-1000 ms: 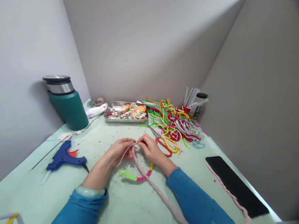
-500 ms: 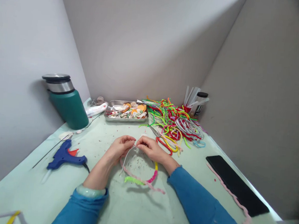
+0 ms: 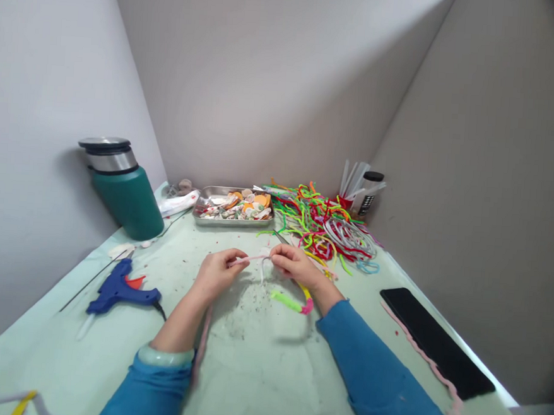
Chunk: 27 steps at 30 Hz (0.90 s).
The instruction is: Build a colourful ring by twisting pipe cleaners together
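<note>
My left hand (image 3: 221,270) pinches a pale pink pipe cleaner (image 3: 256,257), whose long tail hangs down beside my left wrist. The pink strand stretches across to my right hand (image 3: 296,266), where the fingers are closed on a band of pipe cleaners. From under that hand the band curves down, with yellow, magenta and bright green wrapped sections (image 3: 287,300). A short whitish-grey end pokes out near the right fingertips. Exactly how the pink strand meets the band is hidden by the right fingers. Scissors (image 3: 282,237) lie partly covered behind my right hand.
A blue glue gun (image 3: 122,288) and a green bottle (image 3: 130,197) stand at left. A metal tray (image 3: 233,223) of small pieces sits at the back, beside a tangled pile of pipe cleaners (image 3: 314,216). A black phone (image 3: 438,345) with a pink pipe cleaner (image 3: 421,350) lies right.
My hands have moved apart, the right one shifting rightward with the coloured band. The pink strand is now drawn out between them, and its loose tail has swung to my left wrist.
</note>
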{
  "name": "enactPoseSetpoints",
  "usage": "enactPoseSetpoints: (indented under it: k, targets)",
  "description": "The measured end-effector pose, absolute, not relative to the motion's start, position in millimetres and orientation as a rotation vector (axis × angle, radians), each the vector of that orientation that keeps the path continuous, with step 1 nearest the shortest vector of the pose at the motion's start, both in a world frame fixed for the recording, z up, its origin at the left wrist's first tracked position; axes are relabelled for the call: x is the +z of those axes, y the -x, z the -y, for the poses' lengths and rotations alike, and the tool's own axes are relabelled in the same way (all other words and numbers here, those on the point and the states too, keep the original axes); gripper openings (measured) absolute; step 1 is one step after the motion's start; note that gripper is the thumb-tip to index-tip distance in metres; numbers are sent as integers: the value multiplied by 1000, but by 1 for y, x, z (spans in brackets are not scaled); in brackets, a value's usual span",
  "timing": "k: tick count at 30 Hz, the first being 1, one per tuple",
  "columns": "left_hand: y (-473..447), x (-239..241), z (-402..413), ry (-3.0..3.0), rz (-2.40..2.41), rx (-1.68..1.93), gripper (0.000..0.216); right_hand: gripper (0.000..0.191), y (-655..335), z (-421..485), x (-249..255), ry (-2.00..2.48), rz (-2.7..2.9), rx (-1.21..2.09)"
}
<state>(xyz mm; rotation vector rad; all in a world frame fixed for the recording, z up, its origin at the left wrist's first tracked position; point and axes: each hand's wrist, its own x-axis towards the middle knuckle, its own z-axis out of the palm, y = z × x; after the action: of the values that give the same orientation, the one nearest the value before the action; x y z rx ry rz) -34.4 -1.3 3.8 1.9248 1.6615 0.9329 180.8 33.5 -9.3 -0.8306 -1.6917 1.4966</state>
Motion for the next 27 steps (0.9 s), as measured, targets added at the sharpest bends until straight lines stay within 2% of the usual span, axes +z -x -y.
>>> enactPoseSetpoints:
  k: [4,8,10,12,16,18,27]
  targets:
    - [36,1,-3,-1911,-1643,1095,22,22,-187,-37,-9,890,1692,1429]
    - [34,8,0,-1867,-1522,1371,27,17,-181,-36,-8,1017,1761,1197]
    - [31,12,4,-1835,-1498,1401,18,15,-177,-35,-9,1037,1783,1100]
    - [29,13,7,-1779,-1479,1254,24,14,-175,-35,-9,1031,1809,1044]
    - [27,7,7,-1630,-1447,809,52,14,-173,-32,-8,982,1819,1033]
    - [27,4,5,-1580,-1444,785,56,13,-172,-30,-6,963,1830,1057]
    - [28,9,2,-1779,-1235,1188,31,9,-157,-19,-10,917,2009,1071]
